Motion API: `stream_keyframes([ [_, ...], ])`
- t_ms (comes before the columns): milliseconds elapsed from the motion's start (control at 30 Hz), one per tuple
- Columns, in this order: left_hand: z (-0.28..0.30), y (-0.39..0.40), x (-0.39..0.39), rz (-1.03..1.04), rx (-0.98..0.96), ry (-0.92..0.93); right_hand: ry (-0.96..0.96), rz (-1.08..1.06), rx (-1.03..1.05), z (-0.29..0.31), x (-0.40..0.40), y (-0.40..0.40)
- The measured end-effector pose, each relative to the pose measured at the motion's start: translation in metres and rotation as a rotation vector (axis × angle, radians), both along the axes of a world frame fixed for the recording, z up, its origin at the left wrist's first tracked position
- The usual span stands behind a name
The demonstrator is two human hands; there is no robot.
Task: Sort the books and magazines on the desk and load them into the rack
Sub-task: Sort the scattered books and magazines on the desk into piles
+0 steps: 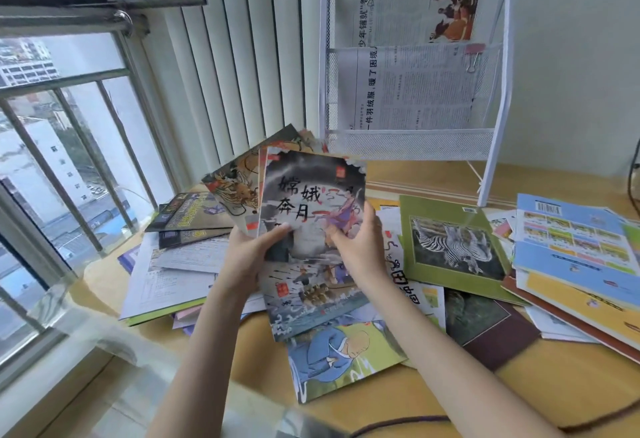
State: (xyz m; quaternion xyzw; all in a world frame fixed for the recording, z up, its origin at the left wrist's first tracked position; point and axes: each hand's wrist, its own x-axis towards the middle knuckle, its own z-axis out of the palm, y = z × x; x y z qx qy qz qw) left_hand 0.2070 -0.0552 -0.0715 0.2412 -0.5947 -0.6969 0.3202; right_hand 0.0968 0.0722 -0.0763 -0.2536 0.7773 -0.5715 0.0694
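Both hands hold up a fanned bunch of thin picture books above the desk. My left hand grips the bunch at its lower left edge; my right hand pinches the front book with the dark ink-painted cover at its lower right. A white wire rack stands at the back of the desk, two newspapers with binder clips filling its upper pockets. Loose books lie scattered below: a green zebra book, a blue book, and a cartoon book under my wrists.
The wooden desk runs along a window with bars on the left and vertical blinds behind. Papers and dark magazines pile at the left. A dark cable crosses the desk's near edge.
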Motion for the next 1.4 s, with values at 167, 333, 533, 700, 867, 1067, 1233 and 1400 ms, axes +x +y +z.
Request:
stream_keyframes([
  [167, -0.009, -0.012, 0.004, 0.208, 0.128, -0.034, 0.186, 0.157, 0.538, 0.004, -0.045, 0.032],
  [333, -0.003, -0.025, 0.005, 0.233, -0.073, -0.131, 0.141, 0.345, 1.027, 0.004, -0.065, 0.059],
  [533, 0.001, -0.035, 0.012, 0.21, -0.075, -0.175, 0.21, 0.124, 0.507, 0.0, -0.068, 0.049],
  [700, -0.007, -0.05, 0.019, 0.116, -0.114, -0.267, -0.034, -0.355, -0.124, 0.007, -0.078, 0.043],
  [867, -0.009, -0.055, 0.018, 0.069, -0.141, -0.415, 0.433, -0.269, -0.294, 0.058, -0.067, 0.037],
  [1067, -0.003, -0.048, 0.017, 0.047, -0.103, -0.346, 0.204, 0.463, -0.338, 0.106, -0.065, 0.028],
  [1233, 0.005, -0.039, 0.017, 0.024, -0.156, -0.365, 0.4, 0.394, -0.055, 0.076, -0.039, -0.038],
  [1400, 0.013, -0.033, 0.018, -0.164, -0.008, -0.16, 0.654, 0.228, 0.044, 0.052, -0.016, -0.092],
])
